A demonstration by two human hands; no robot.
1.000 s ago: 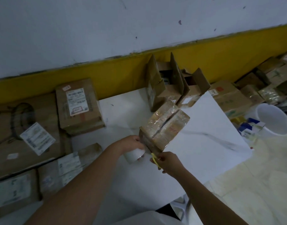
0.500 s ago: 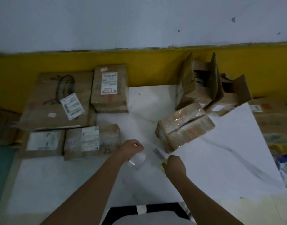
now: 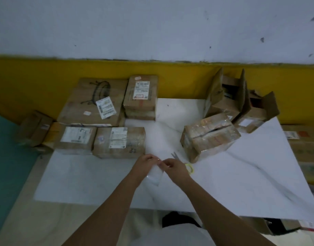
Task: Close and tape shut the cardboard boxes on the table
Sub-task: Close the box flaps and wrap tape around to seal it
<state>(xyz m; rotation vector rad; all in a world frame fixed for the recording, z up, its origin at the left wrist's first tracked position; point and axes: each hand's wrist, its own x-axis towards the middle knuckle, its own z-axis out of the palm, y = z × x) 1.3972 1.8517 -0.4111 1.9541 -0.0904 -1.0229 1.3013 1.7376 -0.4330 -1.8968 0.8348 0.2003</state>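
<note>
Left hand [image 3: 147,161] curled round clear tape roll [image 3: 155,175], near centre over tabletop [image 3: 259,183]. Right hand [image 3: 176,167] pinches tape roll's top edge, likely hunting loose end. Scissors [image 3: 189,168] just right. Wrapped box [image 3: 209,137] right of centre; 2 open boxes [image 3: 227,107] far right. Tape thin, sticky, self-clinging: pinch end only. Boxes probably light, stiff: hold by corners.

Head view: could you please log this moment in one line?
left hand grips clear tape roll; right hand pinches its end; yellow-handled scissors beside right hand; tape-wrapped cardboard box behind
</note>
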